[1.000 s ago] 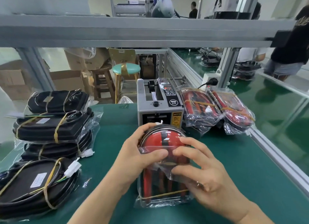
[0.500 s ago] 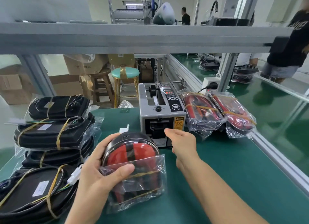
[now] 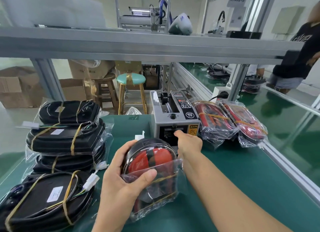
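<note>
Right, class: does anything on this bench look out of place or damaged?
Only the red lamp gripped by the left hand: its top sticks out of its open clear bag, unlike the two bagged red lamps beside the tape dispenser.

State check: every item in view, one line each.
red lamp, in clear bag, gripped by left hand.
clear bag, edge pinned under left thumb, no tape seen.
right hand, fingers at tape dispenser outlet, grip unclear.
bagged red lamps, two, lying right of the tape dispenser.
black bagged units, stacked, banded, at the left.
</note>
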The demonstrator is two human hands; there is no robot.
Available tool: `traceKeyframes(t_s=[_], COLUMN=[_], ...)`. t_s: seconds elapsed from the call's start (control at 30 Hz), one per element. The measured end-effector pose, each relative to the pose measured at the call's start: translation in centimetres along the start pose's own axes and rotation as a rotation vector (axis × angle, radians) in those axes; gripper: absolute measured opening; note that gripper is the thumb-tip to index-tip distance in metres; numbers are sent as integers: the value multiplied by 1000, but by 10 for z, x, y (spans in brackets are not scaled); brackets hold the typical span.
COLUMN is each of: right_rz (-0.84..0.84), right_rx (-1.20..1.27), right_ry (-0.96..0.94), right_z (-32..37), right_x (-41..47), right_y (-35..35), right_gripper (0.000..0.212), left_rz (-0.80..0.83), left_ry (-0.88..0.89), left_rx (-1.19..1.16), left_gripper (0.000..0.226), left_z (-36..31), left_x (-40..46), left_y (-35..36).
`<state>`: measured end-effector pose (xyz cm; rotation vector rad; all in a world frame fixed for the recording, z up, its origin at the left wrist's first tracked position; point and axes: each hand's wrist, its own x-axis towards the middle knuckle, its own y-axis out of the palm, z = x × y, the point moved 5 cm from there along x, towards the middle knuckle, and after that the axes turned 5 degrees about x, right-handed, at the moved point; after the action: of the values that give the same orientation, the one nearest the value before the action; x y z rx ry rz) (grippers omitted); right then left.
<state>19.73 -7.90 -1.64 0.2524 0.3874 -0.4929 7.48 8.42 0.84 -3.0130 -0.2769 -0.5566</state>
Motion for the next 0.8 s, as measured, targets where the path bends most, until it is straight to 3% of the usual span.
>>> traceKeyframes(t_s=[0.13,0.2,0.3,0.37,0.5,0.7,0.8], right_rz=[278,436,654,774,730,699,683], right_rx=[152,139,-9,-34,-60,-74,-93], right_ry=[125,55,-101,-117,-86,-81,-89], right_z=[8,24,42,39,25,34,35], right_x=[-17,-37,-82,-104,-108,-106,-107], right_y=[-5,-14,-22,-19,-17,-19,-20], right_gripper=[27,25,11,20,9,16,9], left_rz=[-70,-88,-102,-109,-107,-98,-109], left_ry=[45,95,116,145,171,226,267], left_rx=[261,370,318,307,261,303,330], left_gripper=[66,65,73,78,77,83,84], left_z=[-5,-10,-13,-14,-17,-20,-22], left_x=[1,3,1,-2,-9,-15,-16], left_y=[-5,-4,3,9,12,19,21])
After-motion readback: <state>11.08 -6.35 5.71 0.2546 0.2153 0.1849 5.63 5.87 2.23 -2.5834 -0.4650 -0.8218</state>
